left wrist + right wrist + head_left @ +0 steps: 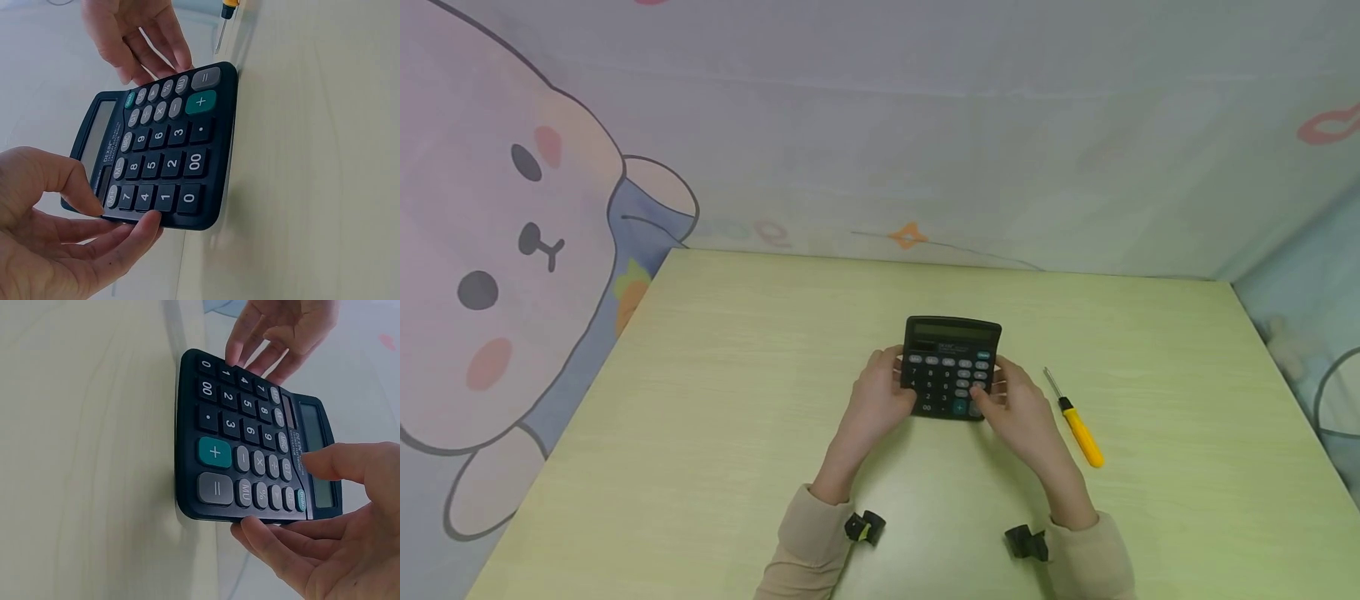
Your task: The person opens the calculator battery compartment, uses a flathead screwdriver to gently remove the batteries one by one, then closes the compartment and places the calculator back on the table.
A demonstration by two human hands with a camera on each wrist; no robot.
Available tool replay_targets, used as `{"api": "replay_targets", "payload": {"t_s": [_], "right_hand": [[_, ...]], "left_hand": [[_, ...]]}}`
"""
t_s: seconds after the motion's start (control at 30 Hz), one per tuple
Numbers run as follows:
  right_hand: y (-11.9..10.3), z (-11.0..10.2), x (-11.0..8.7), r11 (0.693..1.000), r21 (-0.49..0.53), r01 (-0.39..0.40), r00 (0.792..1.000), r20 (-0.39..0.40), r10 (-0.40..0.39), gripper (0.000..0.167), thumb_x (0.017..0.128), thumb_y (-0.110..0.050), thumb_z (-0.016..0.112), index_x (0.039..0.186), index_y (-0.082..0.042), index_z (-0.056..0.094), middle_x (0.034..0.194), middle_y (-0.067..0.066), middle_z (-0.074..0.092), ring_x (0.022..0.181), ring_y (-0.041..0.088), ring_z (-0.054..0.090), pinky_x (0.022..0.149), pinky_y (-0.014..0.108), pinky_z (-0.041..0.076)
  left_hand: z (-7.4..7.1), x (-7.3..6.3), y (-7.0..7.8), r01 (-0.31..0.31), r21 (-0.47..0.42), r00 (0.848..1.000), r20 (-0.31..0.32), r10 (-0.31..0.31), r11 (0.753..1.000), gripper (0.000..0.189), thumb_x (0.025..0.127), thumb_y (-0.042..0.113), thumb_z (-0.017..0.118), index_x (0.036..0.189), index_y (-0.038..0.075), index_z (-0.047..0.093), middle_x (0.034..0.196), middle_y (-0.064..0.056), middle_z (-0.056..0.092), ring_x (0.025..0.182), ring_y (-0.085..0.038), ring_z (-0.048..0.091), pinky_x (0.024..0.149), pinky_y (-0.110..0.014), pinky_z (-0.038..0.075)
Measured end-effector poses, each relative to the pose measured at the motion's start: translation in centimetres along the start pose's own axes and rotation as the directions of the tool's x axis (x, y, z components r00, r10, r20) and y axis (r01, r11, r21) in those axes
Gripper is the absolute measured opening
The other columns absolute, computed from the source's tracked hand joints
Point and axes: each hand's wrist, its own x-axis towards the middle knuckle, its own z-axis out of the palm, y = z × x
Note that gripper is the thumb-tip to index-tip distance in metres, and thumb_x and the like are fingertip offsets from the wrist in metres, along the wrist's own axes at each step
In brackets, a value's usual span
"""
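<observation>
A black desktop calculator (pixel 951 346) is held up by its two sides, its display end tipped upward and its keys facing the person. My left hand (pixel 877 396) grips the left side, with the thumb over the front edge beside the number keys. On the opposite side my right hand (pixel 1021 412) holds the edge, fingers behind and thumb on the face. In the left wrist view the calculator (pixel 164 140) shows grey function keys and a green plus key. The right wrist view shows the right thumb by the display of the calculator (pixel 250 444).
A screwdriver (pixel 1081 432) with a yellow handle and a metal shaft lies on the pale wooden table (pixel 737 375), right of the right hand. Behind the table hangs a printed cloth (pixel 850 125) with a cartoon animal at left. Small black clips (pixel 865 527) sit near the sleeve cuffs.
</observation>
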Motion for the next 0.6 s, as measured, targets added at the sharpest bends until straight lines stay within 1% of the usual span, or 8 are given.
{"api": "replay_targets", "payload": {"t_s": [0.13,0.3,0.6], "right_hand": [[0.08,0.09,0.05,1.0,0.008,0.014,1.0,-0.02,-0.014,0.059,0.091,-0.017,0.061,0.14,0.006,0.038,0.113,0.022,0.059,0.098,0.033,0.064,0.086,0.046,0.054],[0.07,0.14,0.04,0.999,0.026,0.026,0.999,-0.033,-0.025,0.06,0.09,-0.013,0.062,0.14,0.008,0.037,0.116,0.023,0.059,0.103,0.035,0.061,0.09,0.047,0.052],[-0.25,-0.3,-0.03,0.997,0.073,0.007,1.0,-0.017,-0.006,0.061,0.093,-0.014,0.06,0.142,0.008,0.032,0.126,0.028,0.056,0.113,0.041,0.06,0.095,0.046,0.05]], "left_hand": [[0.05,0.01,0.01,0.004,-0.018,1.0,-0.005,-0.004,1.0,0.065,0.074,-0.005,0.056,0.139,-0.002,0.045,0.113,-0.016,0.054,0.101,-0.029,0.06,0.085,-0.041,0.052],[0.05,-0.01,0.08,-0.006,-0.035,1.0,-0.022,0.005,0.999,0.064,0.075,-0.004,0.057,0.138,-0.001,0.046,0.113,-0.015,0.055,0.104,-0.029,0.058,0.083,-0.039,0.052],[0.17,0.04,0.3,-0.014,-0.111,0.999,-0.047,0.009,0.994,0.063,0.076,-0.005,0.058,0.137,-0.001,0.045,0.118,-0.016,0.054,0.109,-0.029,0.056,0.085,-0.036,0.054]]}}
